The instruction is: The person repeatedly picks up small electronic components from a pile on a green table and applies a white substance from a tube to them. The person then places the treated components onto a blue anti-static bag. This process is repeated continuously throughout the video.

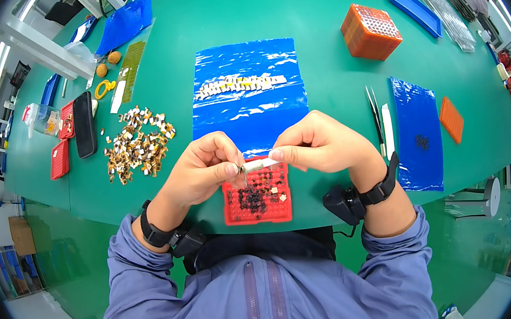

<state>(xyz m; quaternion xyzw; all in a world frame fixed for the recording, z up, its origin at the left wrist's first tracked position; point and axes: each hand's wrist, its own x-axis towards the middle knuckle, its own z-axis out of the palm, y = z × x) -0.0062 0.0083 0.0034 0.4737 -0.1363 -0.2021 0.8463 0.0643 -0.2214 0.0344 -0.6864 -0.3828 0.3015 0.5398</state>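
My left hand (208, 164) pinches a small piece between thumb and fingers, too small to make out. My right hand (319, 146) is closed on one end of a short white strip (260, 164), whose other end meets my left fingertips. Both hands are over the far edge of a red perforated tray (256, 215), which holds many tiny black parts and a few pale square pieces. Beyond them a blue sheet (235, 120) carries a slanting row of small white and yellow pieces (241, 84). A loose heap of small white, yellow and brown pieces (138, 147) is left of my left hand.
Tweezers (374, 116), a white strip-shaped tool (388, 130) and a blue sheet (419, 108) with dark specks lie on the right. Stacked orange trays (371, 38) stand farther back. At left are a black phone (84, 126), red trays (60, 159) and yellow scissors (104, 88).
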